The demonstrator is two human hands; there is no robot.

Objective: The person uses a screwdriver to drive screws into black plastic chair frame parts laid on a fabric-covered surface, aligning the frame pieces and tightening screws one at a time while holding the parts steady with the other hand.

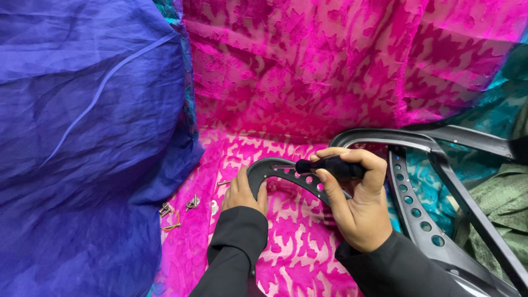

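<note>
My right hand (pixel 355 198) grips a black-handled screwdriver (pixel 324 165), held level with its tip pointing left at a curved dark grey plastic piece (pixel 275 166) that has round holes along it. My left hand (pixel 243 192) rests on the left end of that curved piece and holds it down on the pink patterned cloth (pixel 291 242). Both arms wear black sleeves. The screwdriver's thin shaft meets the top of the curved piece near its holes.
A larger grey frame with a row of holes (pixel 418 214) lies at the right, over teal and green cloth. Loose screws and small metal fittings (pixel 187 204) lie on the pink cloth left of my left hand. Blue fabric (pixel 82 137) hangs at the left.
</note>
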